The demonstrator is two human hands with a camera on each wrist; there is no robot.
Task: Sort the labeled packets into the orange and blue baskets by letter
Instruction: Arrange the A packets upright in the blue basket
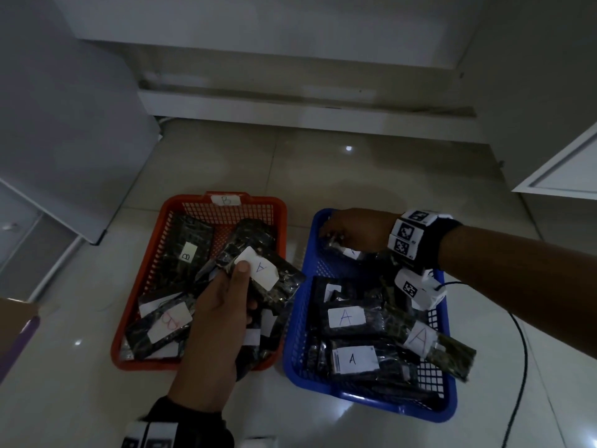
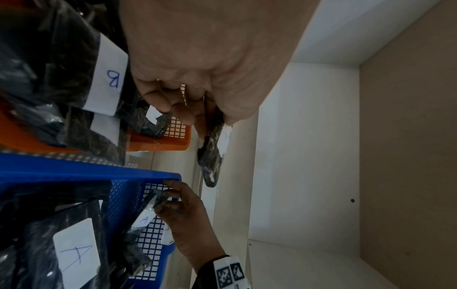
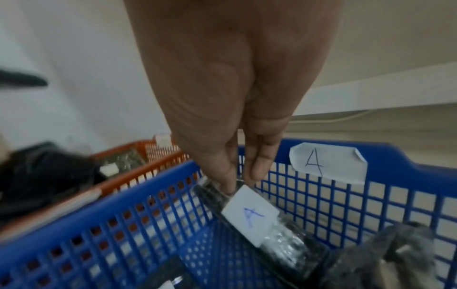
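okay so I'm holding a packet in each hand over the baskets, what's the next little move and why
Probably let go with the right hand: its packet marked A already sits low inside the blue basket, whose tag reads A. Then carry the left hand across, since its A packet is over the orange basket, tagged B.

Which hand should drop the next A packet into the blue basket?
Left. The left hand already grips an A packet above the orange basket; the right hand is busy pinching another in the blue basket.
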